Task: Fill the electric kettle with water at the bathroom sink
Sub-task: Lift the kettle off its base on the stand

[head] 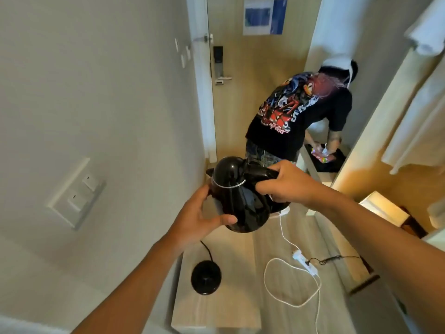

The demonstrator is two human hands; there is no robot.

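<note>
Aloft, kettle (237, 201) between left hand (201, 219) and right hand (280, 183) (handle side).

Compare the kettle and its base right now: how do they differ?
The kettle is off the surface, tilted, held by both hands: the right hand on its handle, the left hand cupping its body. The base lies flat on the wooden counter, untouched. The kettle is tall and rounded with a silver band; the base is a low disc trailing a black cord. Both are glossy black.
</note>
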